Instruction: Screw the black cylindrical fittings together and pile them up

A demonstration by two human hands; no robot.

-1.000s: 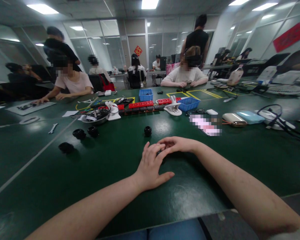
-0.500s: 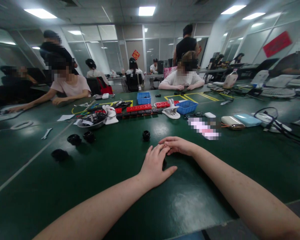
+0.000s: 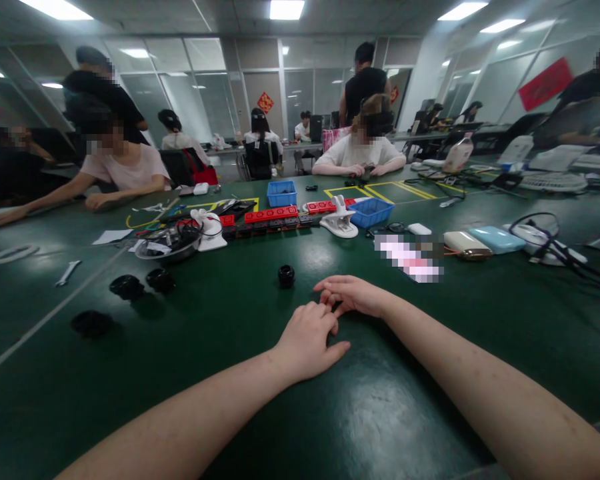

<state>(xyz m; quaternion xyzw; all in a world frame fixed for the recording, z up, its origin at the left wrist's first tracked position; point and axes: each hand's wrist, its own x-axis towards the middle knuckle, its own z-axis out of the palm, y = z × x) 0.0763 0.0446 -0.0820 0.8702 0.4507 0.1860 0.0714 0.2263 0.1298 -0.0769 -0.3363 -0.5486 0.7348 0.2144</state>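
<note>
We're at the green surface, both forearms laid on it. Left hand is curled, knuckles up, fingers narrow; right hand arches w/ fingertips meeting the left's. Whatever sits btwn them is hidden, so we can't tell what's held. One small black part stands just beyond the hands, apart. Best, we judge: wrists planted, light fingertip pressure, work low over the surface.

A smooth, glossy green table top reflects the ceiling lights under the bare left hand and right hand. Just beyond the fingertips sits a small black knob of shiny plastic. Farther off lie glossy red plastic blocks.
</note>
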